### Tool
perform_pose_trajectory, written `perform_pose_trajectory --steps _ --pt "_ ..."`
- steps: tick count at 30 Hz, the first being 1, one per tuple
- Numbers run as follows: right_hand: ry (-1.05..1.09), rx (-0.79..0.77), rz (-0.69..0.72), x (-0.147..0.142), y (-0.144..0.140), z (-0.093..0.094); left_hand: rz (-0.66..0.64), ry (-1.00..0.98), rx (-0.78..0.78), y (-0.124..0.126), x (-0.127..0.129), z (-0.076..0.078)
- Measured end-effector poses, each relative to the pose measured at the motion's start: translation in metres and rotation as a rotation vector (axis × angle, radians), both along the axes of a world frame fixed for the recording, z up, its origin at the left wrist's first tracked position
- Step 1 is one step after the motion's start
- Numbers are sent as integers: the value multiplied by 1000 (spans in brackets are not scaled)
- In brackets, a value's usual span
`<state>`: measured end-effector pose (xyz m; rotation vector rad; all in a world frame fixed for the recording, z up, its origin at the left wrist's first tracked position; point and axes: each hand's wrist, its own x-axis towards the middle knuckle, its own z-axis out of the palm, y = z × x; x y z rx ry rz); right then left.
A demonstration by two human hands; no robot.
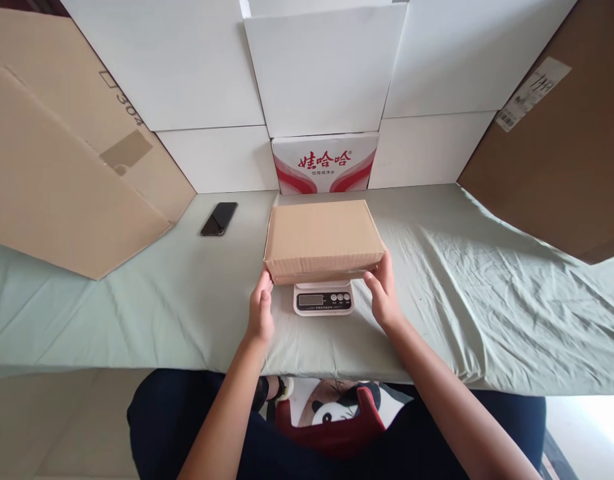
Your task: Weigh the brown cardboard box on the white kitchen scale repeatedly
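Observation:
A closed brown cardboard box (324, 233) is over a small white kitchen scale (323, 311), covering most of its platform. Whether the box rests on the scale or is held just above it, I cannot tell. My left hand (261, 308) grips the box's front left corner, its fingers partly hidden beneath the edge. On the other side, my right hand (384, 290) holds the front right corner, thumb at the front face. The scale's dark display and its round buttons face me; no digits can be read.
A black phone (219, 219) lies on the green cloth (187, 300) to the left. White boxes (321, 73) form a wall behind, with a red-and-white printed carton (325, 163) at its base. Large cardboard panels stand at left (77, 153) and right (551, 140).

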<state>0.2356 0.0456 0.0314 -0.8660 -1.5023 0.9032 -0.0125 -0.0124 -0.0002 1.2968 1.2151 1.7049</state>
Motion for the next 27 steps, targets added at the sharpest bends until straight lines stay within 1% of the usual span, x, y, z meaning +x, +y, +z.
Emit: perform_pose_trajectory --steps 6,15,27 --pt "-24 3 -7 2 -3 -1 -19 1 -4 -1 2 2" --pt "42 -34 22 2 -13 -9 -43 -4 -13 -1 1 2" --pt "43 -52 2 1 -15 -3 -76 5 -27 -3 -1 2"
